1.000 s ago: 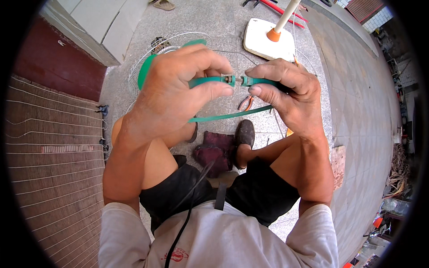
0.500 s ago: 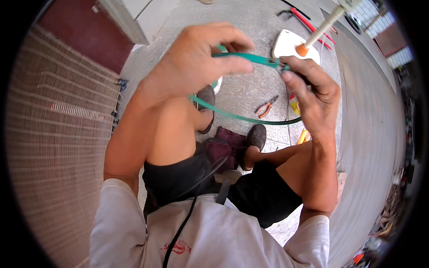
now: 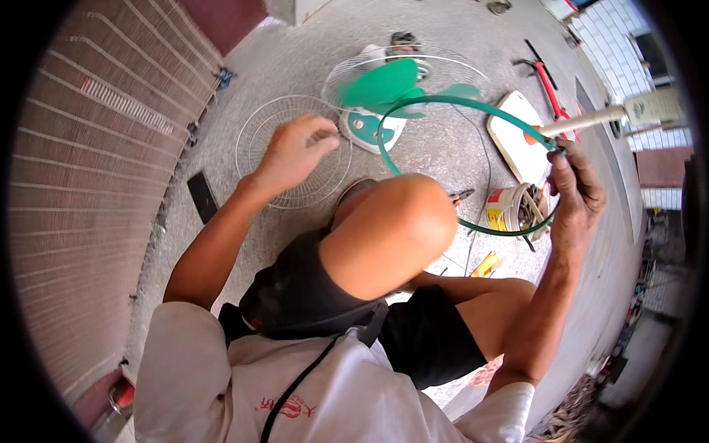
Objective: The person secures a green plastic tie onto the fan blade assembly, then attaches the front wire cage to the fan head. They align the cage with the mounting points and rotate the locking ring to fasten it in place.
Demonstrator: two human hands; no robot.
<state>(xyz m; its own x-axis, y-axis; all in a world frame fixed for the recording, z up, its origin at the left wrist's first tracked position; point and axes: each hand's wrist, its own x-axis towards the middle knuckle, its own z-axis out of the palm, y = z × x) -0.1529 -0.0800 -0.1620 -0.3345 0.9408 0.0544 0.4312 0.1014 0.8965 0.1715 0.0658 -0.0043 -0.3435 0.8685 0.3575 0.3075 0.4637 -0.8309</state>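
My right hand [image 3: 577, 188], raised at the right, pinches a thin green hoop [image 3: 498, 111] at the joint where its ends meet. The hoop hangs tilted over the floor, its lower side crossing in front of a bucket of tools [image 3: 496, 210]. My left hand [image 3: 297, 153] is held up with curled fingers apart from the thumb, and nothing shows in it. Below that hand a round wire fan guard [image 3: 255, 125] lies on the floor. Beyond it stands a fan with green blades [image 3: 380, 83], a wire guard behind them and a white-and-green base [image 3: 384, 136].
At the right, a white base [image 3: 509, 140] carries a pale pole [image 3: 587, 119]. A red long-handled tool [image 3: 548, 85] lies behind it. Pliers [image 3: 461, 196] are partly hidden by my raised knee. A flat black object [image 3: 201, 198] lies beside the woven mat [image 3: 111, 192].
My left hand has let go of the green hoop and moved left and down. My right hand has carried the hoop right and slightly down. The view has shifted, and my knee is raised.
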